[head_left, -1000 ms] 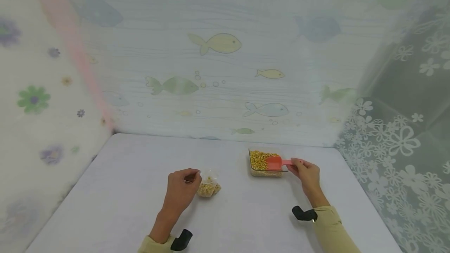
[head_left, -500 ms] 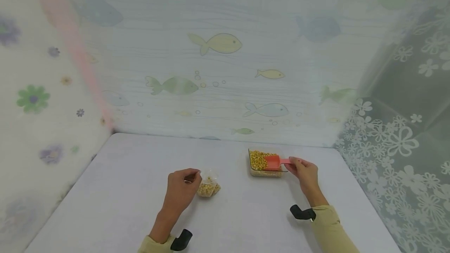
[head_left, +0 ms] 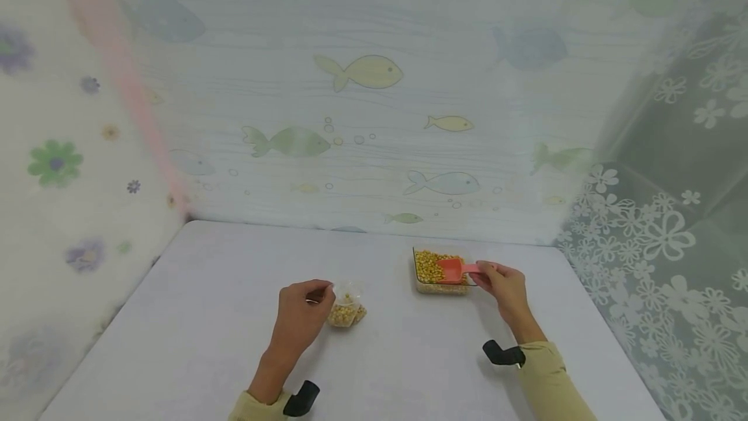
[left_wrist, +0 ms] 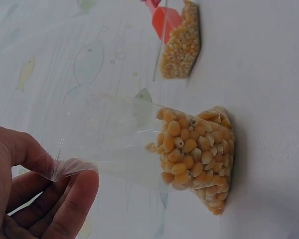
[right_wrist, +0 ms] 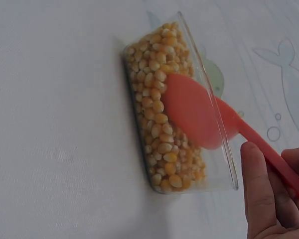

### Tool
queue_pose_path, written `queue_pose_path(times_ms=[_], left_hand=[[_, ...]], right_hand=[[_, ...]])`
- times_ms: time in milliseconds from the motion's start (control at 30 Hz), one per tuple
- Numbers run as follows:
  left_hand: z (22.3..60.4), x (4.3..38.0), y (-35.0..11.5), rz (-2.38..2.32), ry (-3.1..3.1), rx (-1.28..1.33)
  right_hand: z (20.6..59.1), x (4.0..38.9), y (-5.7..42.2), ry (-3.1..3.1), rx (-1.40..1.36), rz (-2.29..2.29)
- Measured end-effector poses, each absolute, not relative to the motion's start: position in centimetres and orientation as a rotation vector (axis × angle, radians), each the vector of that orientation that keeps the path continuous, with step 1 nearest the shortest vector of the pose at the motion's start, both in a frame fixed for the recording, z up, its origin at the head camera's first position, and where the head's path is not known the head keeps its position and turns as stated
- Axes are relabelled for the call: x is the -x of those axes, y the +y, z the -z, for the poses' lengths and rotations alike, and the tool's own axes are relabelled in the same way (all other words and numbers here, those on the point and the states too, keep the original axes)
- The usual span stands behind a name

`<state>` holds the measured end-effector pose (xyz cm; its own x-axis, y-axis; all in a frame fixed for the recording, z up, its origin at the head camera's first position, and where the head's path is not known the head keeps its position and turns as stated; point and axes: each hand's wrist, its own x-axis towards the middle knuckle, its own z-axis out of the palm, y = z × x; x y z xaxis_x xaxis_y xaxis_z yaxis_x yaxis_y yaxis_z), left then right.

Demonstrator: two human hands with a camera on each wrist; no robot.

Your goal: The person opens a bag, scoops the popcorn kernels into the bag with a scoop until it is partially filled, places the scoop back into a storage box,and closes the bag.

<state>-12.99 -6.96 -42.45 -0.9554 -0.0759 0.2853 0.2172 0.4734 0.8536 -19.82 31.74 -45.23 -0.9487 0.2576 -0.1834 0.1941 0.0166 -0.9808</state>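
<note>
My left hand (head_left: 300, 317) pinches the top edge of a clear plastic bag (left_wrist: 124, 139) between thumb and forefinger. Yellow corn kernels (left_wrist: 194, 154) fill the bag's lower part, which rests on the table. To the right, my right hand (head_left: 505, 288) holds a red scoop (right_wrist: 194, 112) by its handle. The scoop's blade reaches over the rim into a clear rectangular container (right_wrist: 229, 164) and is partly sunk among the corn kernels (right_wrist: 157, 99) there. In the left wrist view, the scoop (left_wrist: 165, 22) shows in the container behind the bag.
A white table (head_left: 222, 317) carries the bag and the container. Behind it hangs a pale curtain (head_left: 374, 148) printed with fish. Flower-patterned sheets (head_left: 55, 213) close off both sides. Each wrist wears a black camera mount (head_left: 504, 353).
My right hand and the scoop have shifted slightly left, moving the blade farther into the kernels. My left hand and the bag have stayed in place.
</note>
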Motion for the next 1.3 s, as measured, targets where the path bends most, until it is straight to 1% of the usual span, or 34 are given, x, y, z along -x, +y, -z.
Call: queue_pose_path(times_ms=[167, 500, 900, 1300], left_hand=[[42.6, 13.0, -7.0, 1.483, -2.446, 0.107], [42.5, 13.0, -7.0, 1.485, -2.451, 0.101], [42.6, 13.1, -6.9, 1.51, -2.453, 0.098], [42.7, 13.1, -7.0, 1.488, -2.446, 0.107]], right_hand=[[45.1, 19.8, 31.7, -2.225, 0.502, -2.085], [44.9, 19.5, 31.7, -2.125, 0.559, -2.238], [45.0, 18.5, 32.4, -1.707, 0.685, -2.568], [44.6, 18.0, 32.1, -1.501, 0.718, -2.718]])
